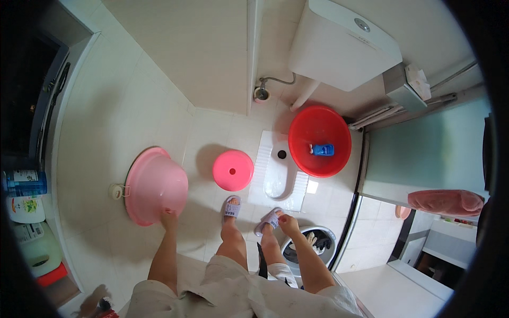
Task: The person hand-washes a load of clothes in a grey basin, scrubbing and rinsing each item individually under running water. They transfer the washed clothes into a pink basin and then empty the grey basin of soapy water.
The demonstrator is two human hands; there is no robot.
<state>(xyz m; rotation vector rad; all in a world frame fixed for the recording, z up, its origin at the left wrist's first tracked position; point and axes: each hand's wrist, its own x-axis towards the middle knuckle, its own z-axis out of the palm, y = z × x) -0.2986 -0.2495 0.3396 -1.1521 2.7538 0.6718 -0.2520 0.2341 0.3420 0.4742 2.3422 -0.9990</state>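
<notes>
A pink plastic basin (161,190) hangs on the left wall from a hook (117,191), its outer underside towards me. My left hand (169,220) is at the basin's near edge; whether its fingers grip the plastic cannot be made out. Over my right slipper (270,221) my right hand (289,225) hovers with loosely curled fingers, and no object shows in it. Close by on the floor is a grey-white tub (331,239) of dark and light cloth, partly covered by my right forearm. A pink round stool (232,181) stands ahead of my feet.
A red basin (296,139) holding a blue bottle (323,150) overlaps the side of the white squat toilet (278,183). Above them is a cistern (338,47). Several bottles (30,210) line the left ledge. Frosted glass (421,151) with a pink towel (445,202) is at right.
</notes>
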